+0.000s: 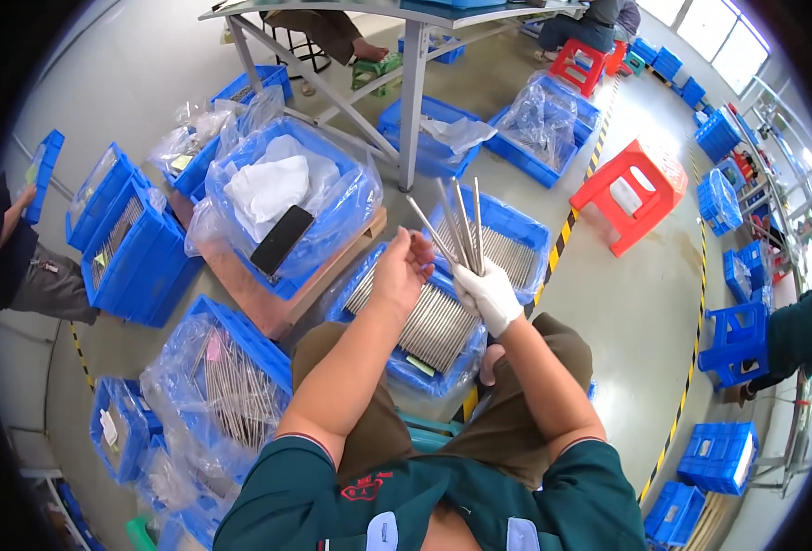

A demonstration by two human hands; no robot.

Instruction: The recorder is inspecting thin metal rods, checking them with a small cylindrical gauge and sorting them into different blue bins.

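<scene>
Several slim metal rods [466, 228] stand fanned out in my right hand [489, 296], which wears a white glove and is closed round their lower ends. One rod leans left, toward my left hand [399, 272]. That hand is bare, its fingers loosely curled and apart, with nothing visible in them. Below both hands, between my knees, a plastic-lined blue crate [461, 372] holds a row of metal rods [432, 332] lying side by side. Just behind it stands another blue crate [542, 241] with similar rods [507, 254].
To the left, a lined blue crate [337, 220] on a wooden pallet [319, 294] holds white cloth and a black phone [282, 241]. Thin rods [241, 390] fill a bagged crate. A red stool [640, 188] stands right. A table leg [413, 106] rises ahead; other people sit or stand around.
</scene>
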